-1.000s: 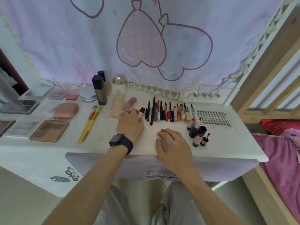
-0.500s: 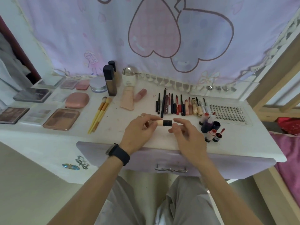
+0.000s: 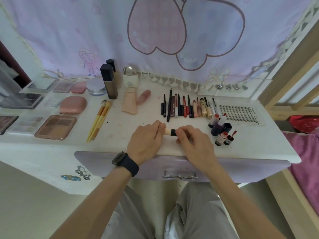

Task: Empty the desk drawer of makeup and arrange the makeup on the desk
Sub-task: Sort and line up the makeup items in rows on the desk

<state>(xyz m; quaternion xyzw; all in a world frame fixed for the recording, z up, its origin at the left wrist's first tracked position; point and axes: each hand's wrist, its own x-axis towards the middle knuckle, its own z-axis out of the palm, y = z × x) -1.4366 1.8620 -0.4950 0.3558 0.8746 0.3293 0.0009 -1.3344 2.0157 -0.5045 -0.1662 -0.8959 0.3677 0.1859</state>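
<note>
A small beige stick with a black cap (image 3: pixel 170 131) lies crosswise between both hands, just above the white desk (image 3: pixel 120 128). My left hand (image 3: pixel 145 142) grips its beige end. My right hand (image 3: pixel 194 143) pinches the black cap end. Behind them a row of pencils, liners and lip tubes (image 3: pixel 187 107) lies side by side. The lilac drawer (image 3: pixel 241 169) under the desk edge is closed, its metal handle (image 3: pixel 179 175) between my forearms.
Palettes and a pink compact (image 3: pixel 73 105) fill the left side, with yellow brushes (image 3: pixel 99 122), bottles (image 3: pixel 108 81) and a beige tube (image 3: pixel 130 102) behind. Small tint bottles (image 3: pixel 221 130) and a lash tray (image 3: pixel 240 112) sit right. A pink bed (image 3: pixel 305 152) borders the desk.
My hands lifted from the desk. The left picked up the beige stick by the pencil row, and the right came to pinch its black cap; both hold it closer now.
</note>
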